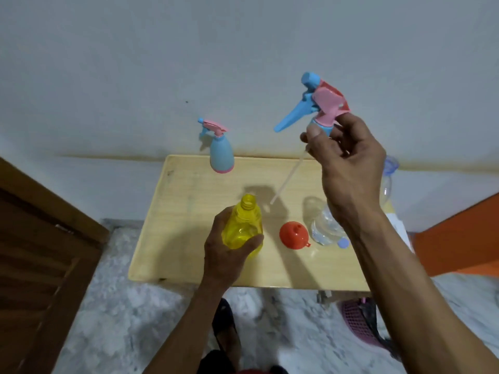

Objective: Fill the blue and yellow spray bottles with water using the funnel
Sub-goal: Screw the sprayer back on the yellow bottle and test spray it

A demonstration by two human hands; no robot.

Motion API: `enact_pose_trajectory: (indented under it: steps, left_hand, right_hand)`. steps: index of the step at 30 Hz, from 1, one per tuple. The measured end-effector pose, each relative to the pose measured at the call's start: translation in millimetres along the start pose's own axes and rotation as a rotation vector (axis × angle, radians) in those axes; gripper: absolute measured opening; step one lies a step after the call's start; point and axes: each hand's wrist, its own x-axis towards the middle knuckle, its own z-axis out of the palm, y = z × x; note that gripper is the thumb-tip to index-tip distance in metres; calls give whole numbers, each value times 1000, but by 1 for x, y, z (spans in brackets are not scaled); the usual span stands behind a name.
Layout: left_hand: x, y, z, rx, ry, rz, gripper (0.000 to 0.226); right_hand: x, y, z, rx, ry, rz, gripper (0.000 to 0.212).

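My left hand [229, 252] grips the yellow spray bottle [244, 225], which stands upright on the wooden table [189, 238] with its threaded neck uncovered. My right hand [348, 168] holds a blue and pink spray head [318, 103] by its collar, raised well above the table; its white dip tube [287, 179] hangs down to the left. The blue spray bottle [220, 149] stands capped at the table's far edge. An orange funnel [294, 235] lies wide end down between the yellow bottle and a clear water bottle [324, 228], partly hidden by my right forearm.
A second clear container [388, 179] stands at the table's right edge. A wooden door [40, 252] is at left, an orange surface [459, 238] at right. A purple basket [356, 319] sits on the floor under the table's right corner.
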Motion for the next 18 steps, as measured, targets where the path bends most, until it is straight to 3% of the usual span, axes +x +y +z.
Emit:
enact_pose_trajectory:
  steps: [9,18]
  left_hand:
    - [-90,32,13,-67,53,20,66]
    - [-122,66,10,-29,63,96,67]
  right_hand:
    - [-64,-53,-43,56,-142,-138,13]
    - [-109,-46,-49,44,-317,-79,14]
